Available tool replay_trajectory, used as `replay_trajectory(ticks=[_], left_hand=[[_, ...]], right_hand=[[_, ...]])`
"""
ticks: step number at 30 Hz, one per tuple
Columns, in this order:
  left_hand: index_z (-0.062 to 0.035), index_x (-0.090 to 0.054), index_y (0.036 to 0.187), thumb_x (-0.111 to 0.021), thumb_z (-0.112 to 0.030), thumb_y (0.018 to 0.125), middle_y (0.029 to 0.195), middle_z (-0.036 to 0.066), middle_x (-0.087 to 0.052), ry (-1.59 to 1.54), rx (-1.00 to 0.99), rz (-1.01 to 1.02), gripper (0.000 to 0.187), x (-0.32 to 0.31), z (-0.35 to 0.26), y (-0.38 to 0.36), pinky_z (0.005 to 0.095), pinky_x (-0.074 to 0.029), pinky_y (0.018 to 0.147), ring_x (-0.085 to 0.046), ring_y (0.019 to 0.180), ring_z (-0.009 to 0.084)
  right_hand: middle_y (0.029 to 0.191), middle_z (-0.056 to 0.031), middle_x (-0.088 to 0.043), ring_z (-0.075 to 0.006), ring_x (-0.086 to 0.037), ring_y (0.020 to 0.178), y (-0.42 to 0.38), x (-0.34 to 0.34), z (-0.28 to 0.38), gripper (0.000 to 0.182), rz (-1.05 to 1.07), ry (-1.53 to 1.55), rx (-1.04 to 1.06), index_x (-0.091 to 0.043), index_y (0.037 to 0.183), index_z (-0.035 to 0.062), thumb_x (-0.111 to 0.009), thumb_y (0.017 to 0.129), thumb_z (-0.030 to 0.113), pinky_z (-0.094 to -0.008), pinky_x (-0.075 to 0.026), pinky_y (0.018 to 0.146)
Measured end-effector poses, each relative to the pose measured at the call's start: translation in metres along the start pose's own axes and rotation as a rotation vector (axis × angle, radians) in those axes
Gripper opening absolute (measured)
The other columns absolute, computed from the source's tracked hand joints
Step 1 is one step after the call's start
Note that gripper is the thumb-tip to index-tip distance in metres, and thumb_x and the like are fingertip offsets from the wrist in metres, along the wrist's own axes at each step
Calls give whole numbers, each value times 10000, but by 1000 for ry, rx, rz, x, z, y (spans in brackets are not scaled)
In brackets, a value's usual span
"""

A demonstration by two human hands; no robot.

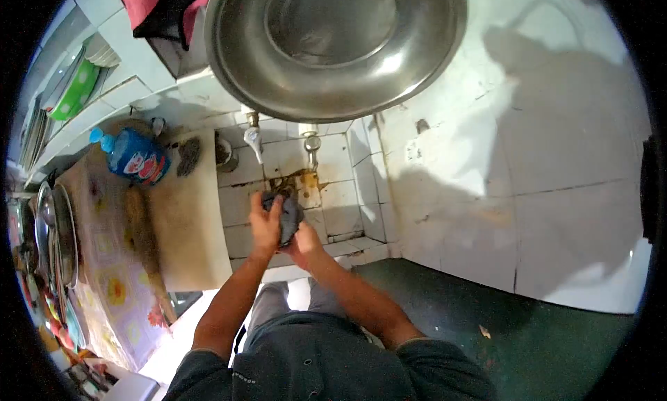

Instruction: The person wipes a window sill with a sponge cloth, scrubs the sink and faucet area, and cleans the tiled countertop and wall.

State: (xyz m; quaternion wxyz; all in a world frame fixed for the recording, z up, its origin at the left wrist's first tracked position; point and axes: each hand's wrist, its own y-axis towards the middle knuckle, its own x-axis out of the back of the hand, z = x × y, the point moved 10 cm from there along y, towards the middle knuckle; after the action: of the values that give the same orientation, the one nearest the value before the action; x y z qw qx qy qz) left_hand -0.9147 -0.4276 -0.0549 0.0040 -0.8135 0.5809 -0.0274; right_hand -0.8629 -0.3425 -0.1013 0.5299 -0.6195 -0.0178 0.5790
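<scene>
My left hand [262, 226] and my right hand [306, 244] are both closed round a bunched dark grey cloth [290, 219], the left with its fingers over the top and the right at the lower end. The cloth is over the white-tiled basin [340, 196]. Brown stains [306, 181] mark the tiles around a dark patch just beyond it. Two taps, one with a white lever [253, 145] and one of metal [313, 151], stick out above the basin's far side.
A large metal bowl [347, 99] looms at the top of the view. On the left are a pale board [187, 238], a dark scouring pad [188, 156], a blue bottle [141, 158] and a small cup [226, 156]. White tiled counter [458, 241] spreads to the right.
</scene>
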Motion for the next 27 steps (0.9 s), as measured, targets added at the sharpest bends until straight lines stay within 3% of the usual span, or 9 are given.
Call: replay_trajectory(ticks=[4,5,6,9,14,18,21,24,27], left_hand=[[8,-263,1386,-624,-147,871,1176,184,-518,240,-140,195,648,0,-29,-39,358,-391,968,-511,1085,267],[17,-267,1404,-598,-150,863,1295,239,-446,243,-62,232,657,0,-27,-42,389,-329,1043,-453,1208,319],[35,-363,1343,-590,-207,874,1345,260,-399,497,-486,349,575,-17,-72,-55,404,-319,1047,-442,1217,337],[50,-478,1239,-590,-292,893,1250,252,-491,425,-560,246,500,-2,-69,-48,388,-373,996,-508,1139,330],[37,-586,988,-567,-280,931,880,116,-621,81,185,-51,322,51,-25,-8,316,-462,691,-600,782,230],[37,-549,1080,-565,-340,936,958,114,-619,-277,343,-89,404,63,-14,-13,327,-470,715,-581,828,191],[45,-507,1161,-568,-399,923,1118,189,-573,-187,328,-116,508,69,-11,-16,335,-465,820,-569,972,245],[57,-482,1235,-513,-420,948,1217,223,-516,16,245,140,558,66,-10,-13,345,-441,900,-547,1057,284],[55,-454,1254,-442,-376,987,1253,219,-495,759,-107,248,508,64,-47,-8,370,-368,991,-442,1210,264]], right_hand=[[1129,-93,-616,-236,-603,1012,7,-3,25,386,-16,24,159,-563,1169,54,-345,976,308,-398,-496,889],[1095,-95,-623,-227,-608,995,7,-5,25,374,17,41,175,-582,1122,41,-351,975,297,-376,-502,889],[1095,-95,-623,-227,-608,995,14,-1,27,374,25,40,212,-582,1122,41,-351,975,297,-376,-502,889],[1020,-71,-635,-212,-631,918,25,18,-13,302,-62,-116,122,-596,1052,63,-432,957,299,-342,-532,827],[1070,-57,-631,-206,-640,922,-6,-2,-22,402,-74,-389,136,-568,1146,75,-462,945,407,-375,-539,794],[1137,-27,-559,-197,-529,1032,-12,-15,-20,449,-115,-338,217,-513,1233,115,-518,920,437,-425,-462,850],[1133,-21,-581,-180,-540,1045,-18,-18,-13,424,-228,-193,361,-532,1218,90,-504,940,408,-412,-463,866],[1103,-38,-621,-172,-582,1011,4,-29,-38,375,45,121,274,-559,1186,70,-494,959,361,-387,-472,877],[1060,-37,-661,-188,-637,930,9,-37,-41,344,151,40,252,-595,1147,80,-453,975,342,-358,-491,878]])
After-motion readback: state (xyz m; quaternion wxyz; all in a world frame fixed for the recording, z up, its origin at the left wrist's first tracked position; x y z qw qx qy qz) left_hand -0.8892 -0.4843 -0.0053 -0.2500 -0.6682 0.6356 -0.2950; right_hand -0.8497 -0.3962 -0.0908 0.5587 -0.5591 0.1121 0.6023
